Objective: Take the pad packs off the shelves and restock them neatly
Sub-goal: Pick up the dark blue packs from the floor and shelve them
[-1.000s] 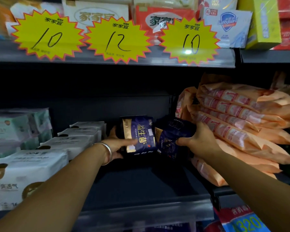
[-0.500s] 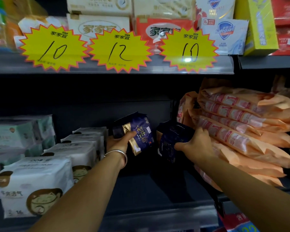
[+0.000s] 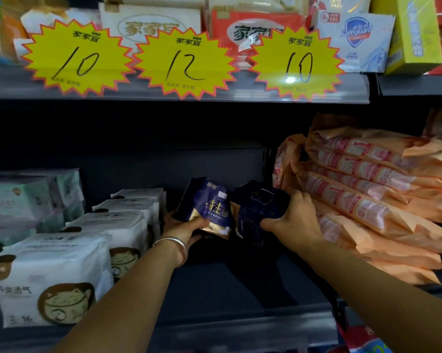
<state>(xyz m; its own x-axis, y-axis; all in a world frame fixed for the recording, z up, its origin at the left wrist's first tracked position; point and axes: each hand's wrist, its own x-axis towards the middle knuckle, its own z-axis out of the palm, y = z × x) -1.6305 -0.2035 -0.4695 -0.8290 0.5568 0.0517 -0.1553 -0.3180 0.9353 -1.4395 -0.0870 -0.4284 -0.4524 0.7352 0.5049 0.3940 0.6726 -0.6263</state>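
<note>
Head view, looking into a dark shelf bay (image 3: 214,289).

Gripping a dark blue pad pack (image 3: 209,207) near centre: left hand (image 3: 186,228), thumb curled over the pack's lower front, fingers hidden behind it, pack tilting with its top toward 11 o'clock. Wearing a silver bangle (image 3: 172,242) at the wrist.

Clamping a second dark blue pack (image 3: 259,210) just at 3 o'clock of the first: right hand (image 3: 295,217), fingers curled over its top and thumb under its lower edge. Two blue packs in all, touching or nearly touching along their inner edges; exact contact not clear in the gloom.

Standing in a row at 9 o'clock: at least four white packs with a cat print (image 3: 54,281), running from front edge toward the back. Sitting further toward 9 o'clock: pale green packs (image 3: 31,197), count unclear through blur.

Lying stacked at 3 o'clock: orange packs (image 3: 372,200), at least six layers showing, their ends overhanging toward the right hand and touching its back.

Hanging along the upper shelf rail at 12 o'clock: three yellow starburst price tags (image 3: 186,62), reading 10, 12 and 10. Sitting above them: soap boxes (image 3: 354,39).

Lying bare in front of the blue packs, toward 6 o'clock: dark shelf floor, bounded by the white row, the orange stack and the front lip.
</note>
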